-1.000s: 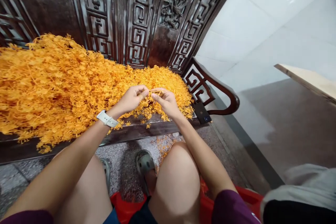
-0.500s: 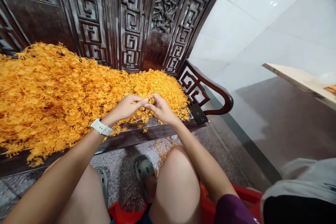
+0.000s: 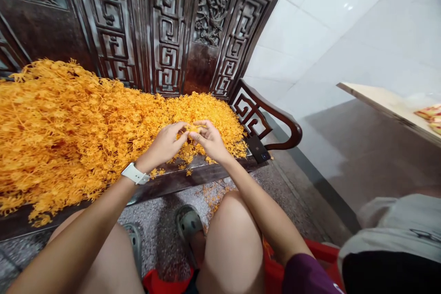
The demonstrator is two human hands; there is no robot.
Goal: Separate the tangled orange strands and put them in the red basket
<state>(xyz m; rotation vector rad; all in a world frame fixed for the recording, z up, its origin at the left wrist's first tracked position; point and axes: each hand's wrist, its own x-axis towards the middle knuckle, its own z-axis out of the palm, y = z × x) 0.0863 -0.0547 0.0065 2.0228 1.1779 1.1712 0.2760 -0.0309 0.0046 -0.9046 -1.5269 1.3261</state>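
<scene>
A small orange plastic flower piece (image 3: 192, 129) sits between my fingertips, its exact shape partly hidden by them. My left hand (image 3: 169, 140) pinches it from the left, a pale watch strap round the wrist. From the other side my right hand (image 3: 209, 140) grips it with thumb and fingers. Both hands are just above the front of a large heap of orange plastic flower pieces (image 3: 82, 133), many with thin stems. A few loose pieces lie on the seat edge below my hands.
The heap covers the seat of a dark carved wooden bench (image 3: 203, 66) with a curved armrest (image 3: 292, 131). A black phone (image 3: 257, 149) lies at the seat's right end. Orange bits are scattered on the speckled floor (image 3: 158, 220). A wooden board (image 3: 386, 101) juts in at right.
My fingertips have drawn slightly apart, and more of the orange piece shows between them. The whole view has shifted a little.
</scene>
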